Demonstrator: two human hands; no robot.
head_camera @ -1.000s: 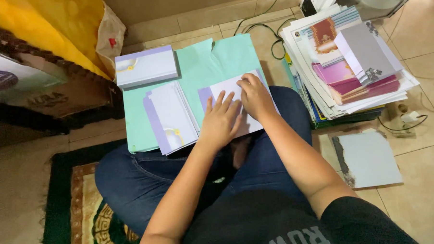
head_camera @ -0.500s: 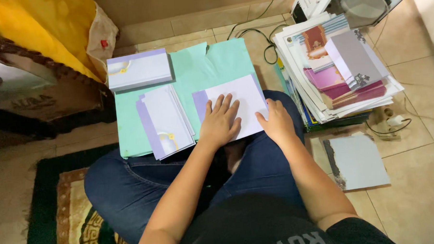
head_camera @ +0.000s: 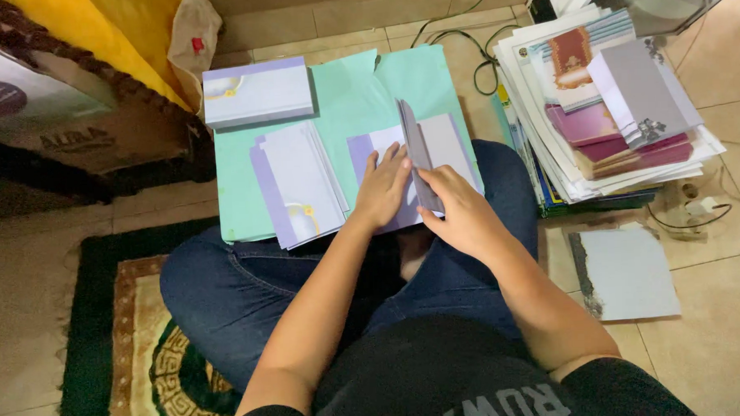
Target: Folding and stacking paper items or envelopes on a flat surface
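At the far left a dark rug (head_camera: pixel 104 348) with a gold pattern lies on the tiled floor (head_camera: pixel 719 352), under the person's crossed legs in blue jeans. Ahead of the knees a green sheet (head_camera: pixel 341 94) is spread on the floor as a work mat. At its far left corner sits a neat stack (head_camera: pixel 257 90) of white and lilac cards, squared up and out of the way. Near the mat's left edge, closer to the knee, a fanned pile (head_camera: pixel 297 184) of the same cards lies loosely overlapped, within easy reach.

Toward the mat's right edge lies the card (head_camera: pixel 445 140) being worked. The left hand (head_camera: pixel 383 187) is spread flat, palm down, pressing the card's left half to the mat so it cannot slide. The right hand (head_camera: pixel 460 209) pinches the flap (head_camera: pixel 417 153) between thumb and fingers, holding it upright along the middle crease, apparently to fold it over.

Right of the mat, a tall heap (head_camera: pixel 612 101) of mixed printed cards, purple, grey and white, stands on the floor beside a black cable (head_camera: pixel 479 56). Nearer the person, a single grey sheet (head_camera: pixel 630 273) lies apart on the tiles.
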